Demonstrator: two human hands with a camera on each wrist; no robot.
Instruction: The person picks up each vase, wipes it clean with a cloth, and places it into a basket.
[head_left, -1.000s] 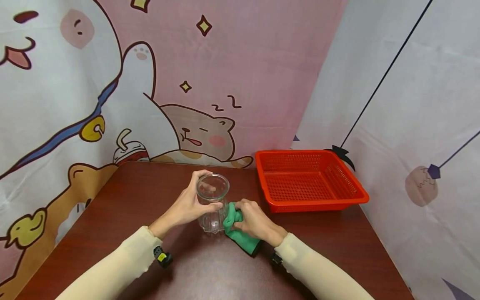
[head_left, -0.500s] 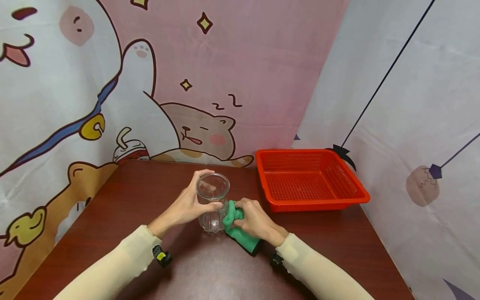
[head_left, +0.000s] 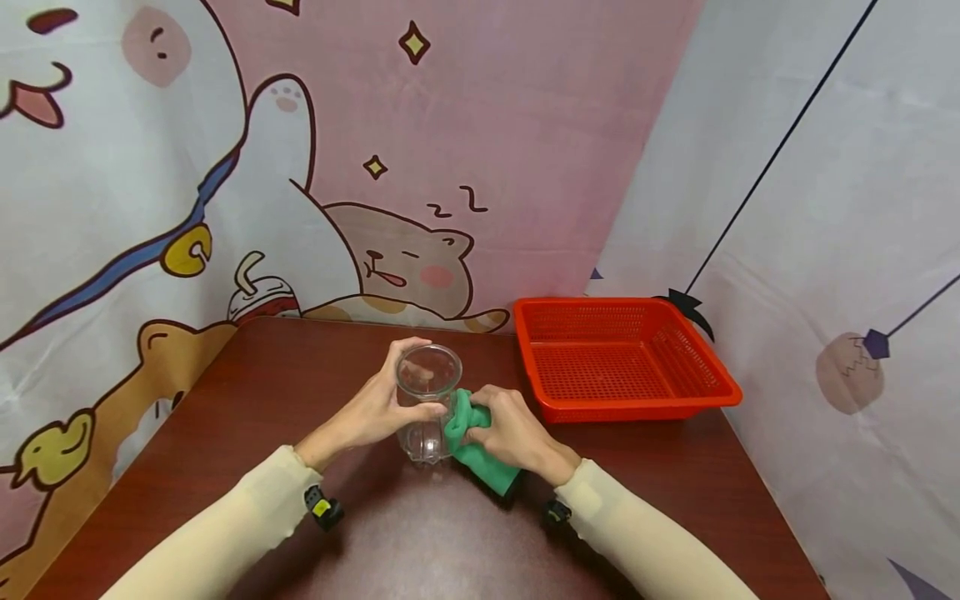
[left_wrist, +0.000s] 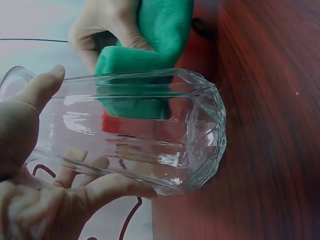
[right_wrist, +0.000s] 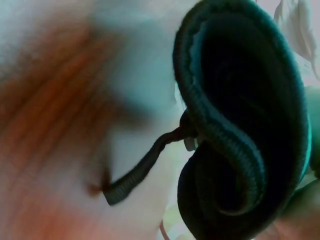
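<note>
A clear glass vase [head_left: 424, 440] with a flared rim and fluted sides stands upright in the head view. My left hand [head_left: 375, 410] grips it below the rim, thumb on the near side and fingers round the far side. On its right, my right hand [head_left: 519, 432] holds a bunched green cloth [head_left: 491, 468] against the glass. Through the vase wall, the left wrist view shows part of the cloth [left_wrist: 165, 30] pressed along the side, close to the faceted base. The cloth's folded dark edge [right_wrist: 250, 145] and a small strap loop [right_wrist: 145, 172] fill much of the right wrist view.
An orange-red plastic basket [head_left: 637, 409] with perforated walls sits at the back right of the dark reddish-brown table [head_left: 420, 542]. Behind the table hangs a cartoon-printed cloth backdrop [head_left: 540, 167], which also runs along both sides.
My right hand and the green cloth have shifted slightly up along the vase's side. My left hand keeps the same grip, and the head view has tilted a little.
</note>
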